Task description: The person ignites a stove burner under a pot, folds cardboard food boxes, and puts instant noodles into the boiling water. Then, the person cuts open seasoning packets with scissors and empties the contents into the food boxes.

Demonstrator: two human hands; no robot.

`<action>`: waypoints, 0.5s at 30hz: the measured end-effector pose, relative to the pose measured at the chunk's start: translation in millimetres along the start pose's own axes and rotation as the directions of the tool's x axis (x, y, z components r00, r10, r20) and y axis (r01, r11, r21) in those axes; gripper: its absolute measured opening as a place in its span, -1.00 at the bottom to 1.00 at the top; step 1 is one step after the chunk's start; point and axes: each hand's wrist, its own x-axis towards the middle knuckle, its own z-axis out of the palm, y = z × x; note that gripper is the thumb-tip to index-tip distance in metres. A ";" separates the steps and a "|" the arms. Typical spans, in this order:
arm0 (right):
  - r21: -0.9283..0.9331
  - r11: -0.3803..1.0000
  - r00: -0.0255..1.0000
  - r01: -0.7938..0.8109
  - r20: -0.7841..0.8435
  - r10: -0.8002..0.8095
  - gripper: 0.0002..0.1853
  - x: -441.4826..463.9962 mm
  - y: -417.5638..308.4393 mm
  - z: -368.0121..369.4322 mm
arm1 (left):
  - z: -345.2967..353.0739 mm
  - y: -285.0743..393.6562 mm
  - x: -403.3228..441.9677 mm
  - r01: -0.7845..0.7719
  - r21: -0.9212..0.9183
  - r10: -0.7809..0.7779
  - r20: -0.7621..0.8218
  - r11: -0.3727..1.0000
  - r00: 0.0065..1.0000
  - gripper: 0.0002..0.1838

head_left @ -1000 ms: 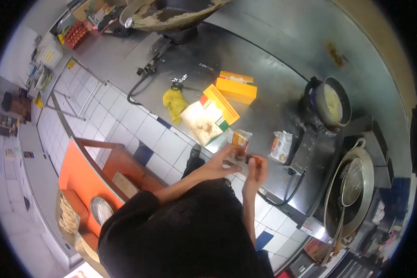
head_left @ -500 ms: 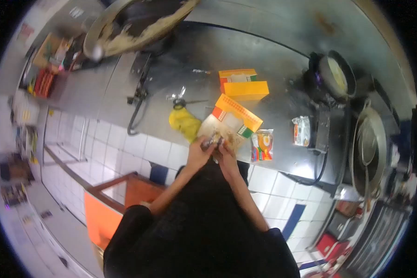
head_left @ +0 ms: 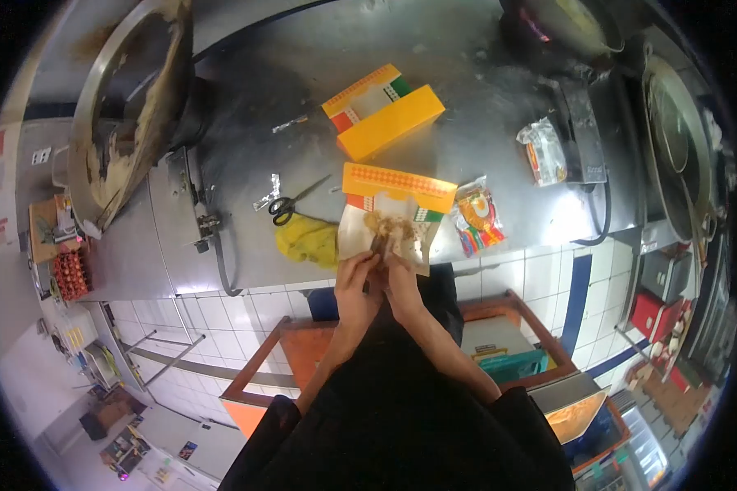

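Note:
My left hand [head_left: 355, 282] is closed on a small dark brown piece [head_left: 377, 244] whose kind I cannot make out. Beside it, my right hand [head_left: 402, 286] has its fingers pressed together; what they hold is hidden. Both hands are at the near edge of an opened yellow-and-white food box [head_left: 354, 229]. Brown crumbly bits [head_left: 397, 227] lie inside it. Left of the box is a crumpled yellow cloth [head_left: 307, 240], with black-handled scissors [head_left: 283, 210] just behind. A colourful snack-like packet [head_left: 477, 217] lies to the right.
Two more yellow boxes [head_left: 397, 123] sit farther back on the steel counter [head_left: 254, 106]. A white packet [head_left: 541, 151] lies right, near a burner. Large pans [head_left: 98, 106] stand at both sides. A foil scrap [head_left: 268, 192] lies left. Below the counter is an orange-brown frame [head_left: 254, 360].
The head view has turned and shifted, so the counter things appear moved. Both hands stay together at the box's near edge, and more of the brown bits inside shows now.

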 end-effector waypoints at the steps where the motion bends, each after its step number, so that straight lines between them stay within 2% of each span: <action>1: 0.010 1.000 1.000 -0.005 -0.007 0.005 -0.70 -4.1 -4.0 5.7 | -0.1 1.3 0.4 0.000 0.002 0.000 0.013 1.000 1.000 -0.67; 3: 0.304 0.952 0.990 0.028 -0.137 0.015 -0.70 -12.1 -15.4 23.1 | -1.5 2.8 2.8 0.016 -0.002 -0.016 0.038 1.000 0.999 -0.66; 4: 0.313 0.949 0.990 0.030 -0.138 0.014 -0.70 -9.5 -13.3 19.0 | -3.0 2.8 5.6 0.009 0.001 -0.009 0.045 1.000 0.999 -0.66; 6: 0.121 0.992 0.999 -0.045 0.010 0.044 -0.70 -8.0 -7.1 5.0 | -5.9 2.2 9.1 0.018 -0.013 -0.016 0.139 1.000 0.990 -0.72; 7: 0.130 0.991 0.999 -0.041 0.010 0.040 -0.70 -6.3 -4.6 4.8 | -6.5 1.4 10.9 0.010 -0.011 -0.008 0.144 1.000 0.989 -0.72; 9: 0.161 0.977 0.987 -0.141 -0.054 0.151 -0.68 -6.0 -3.6 5.9 | -6.9 1.9 13.8 0.104 -0.054 -0.098 0.102 0.993 0.990 -0.83; 10: 0.170 0.976 0.988 -0.132 -0.055 0.143 -0.68 -7.0 -1.6 5.8 | -7.1 3.5 15.1 0.092 -0.055 -0.086 0.107 0.994 0.990 -0.83; 12: 0.243 0.964 0.994 -0.107 -0.001 0.110 -0.68 -6.2 1.6 4.2 | -7.4 10.4 19.7 0.446 -0.138 -0.433 0.116 0.884 0.894 -0.92; 13: 0.246 0.966 0.997 -0.077 -0.006 0.081 -0.68 -2.8 1.1 5.1 | -4.5 6.9 21.1 0.424 -0.156 -0.409 0.120 0.892 0.904 -0.92; 15: 0.319 0.946 0.997 -0.051 -0.043 0.069 -0.80 1.6 5.8 8.0 | -2.1 -3.1 14.6 0.344 -0.047 -0.329 0.197 0.938 0.923 -0.89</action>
